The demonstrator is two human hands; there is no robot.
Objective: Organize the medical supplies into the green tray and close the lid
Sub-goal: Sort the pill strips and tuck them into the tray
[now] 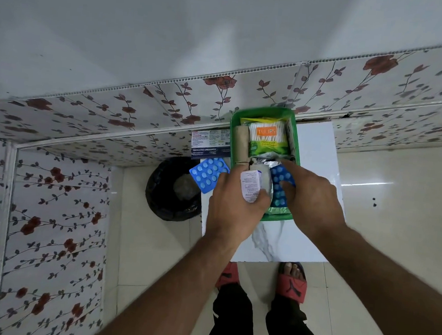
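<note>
The small white box (250, 186) sits in the left hand (234, 208), pinched between thumb and fingers over the near left part of the green tray (295, 136). It looks like light cardboard, stiff enough to hold by its long sides but easy to crush, so a gentle pinch near the middle should do.

The right hand (307, 198) is curled over the near right part of the tray, fingertips pressing on a blue blister pack (279, 184); whether it truly grips the pack or only holds it down I cannot tell. That pack is a thin foil sheet, light and bendy, best taken by an edge.

The tray stands at the far left of the white counter (316, 153), almost against the wall. In its far half lie a bag of cotton buds (268, 140), soft and crinkly, and a tan bandage roll (241, 145) along the left wall. Something foil-wrapped lies under the hands, too hidden to name. The tray looks nearly full, so the box will likely need to go in flat or on edge.

Outside the tray, at the counter's left edge, are a second blister pack (207, 174) and a dressings box (208, 145) beyond it. No lid is in sight. A black bin (170, 189) stands on the floor beside the counter.
</note>
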